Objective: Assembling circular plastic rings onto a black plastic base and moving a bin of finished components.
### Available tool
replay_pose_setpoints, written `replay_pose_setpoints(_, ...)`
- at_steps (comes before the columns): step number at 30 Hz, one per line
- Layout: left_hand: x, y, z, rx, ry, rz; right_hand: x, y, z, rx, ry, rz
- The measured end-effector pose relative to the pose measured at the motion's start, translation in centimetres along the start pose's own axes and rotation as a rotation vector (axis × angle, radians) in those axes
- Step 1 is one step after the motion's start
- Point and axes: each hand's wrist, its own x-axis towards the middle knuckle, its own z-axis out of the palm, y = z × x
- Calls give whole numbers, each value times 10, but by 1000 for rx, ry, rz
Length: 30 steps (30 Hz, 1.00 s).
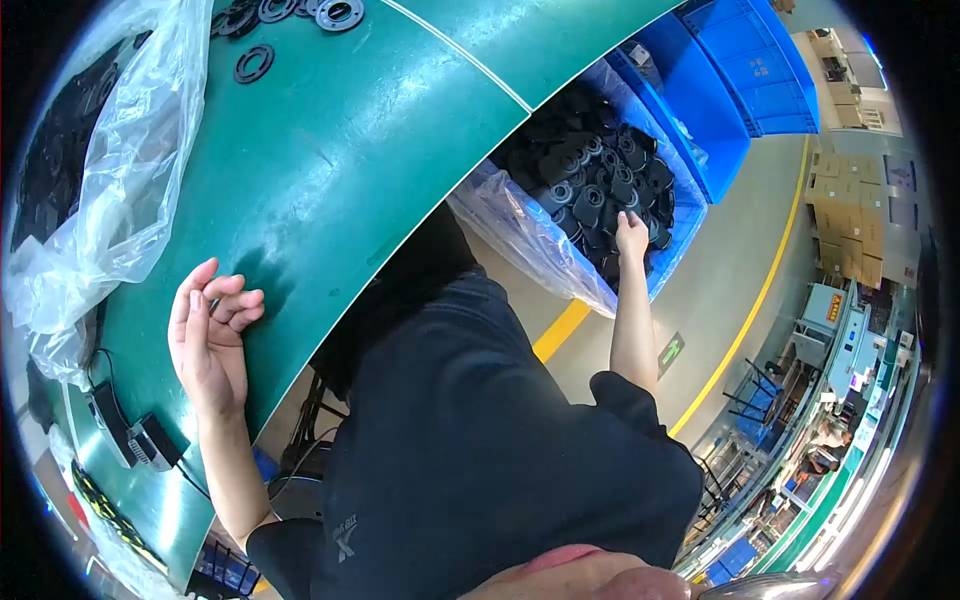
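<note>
My left hand is raised over the green tabletop, palm up, with its fingers loosely bent and apart and nothing in them. Off to the right, my right arm stretches out to a blue bin lined with clear plastic. There my right hand has its thumb and fingers closed at the edge of a black part with a round ringed end. Many similar black parts fill the bin in a loose heap. How firmly the fingers grip the part is too small to tell.
Flat black rings lie at the table's far left. Beside them stands a clear plastic bag with dark pieces. A small black device with cables sits near the left edge. Another blue bin adjoins the lined one. Cartons are stacked beyond.
</note>
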Motion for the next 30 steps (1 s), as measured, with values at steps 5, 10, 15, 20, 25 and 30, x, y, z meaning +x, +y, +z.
replay_pose_setpoints(5,-3,1,-3,18,7,-5,-27,-15,15,-300,68,-316)
replay_pose_setpoints(10,1,-2,0,35,0,-3,-26,-10,32,-325,81,-531)
replay_pose_setpoints(15,5,-1,-1,37,-11,-19,-9,3,26,-390,103,-530)
replay_pose_setpoints(20,-7,9,-4,74,69,-55,-33,-36,23,-542,138,-501)
replay_pose_setpoints(25,5,1,3,40,-78,-106,-74,-136,-9,167,-122,-457)
replay_pose_setpoints(30,-9,3,-1,-4,-88,-96,-142,-301,-47,581,-250,-787)
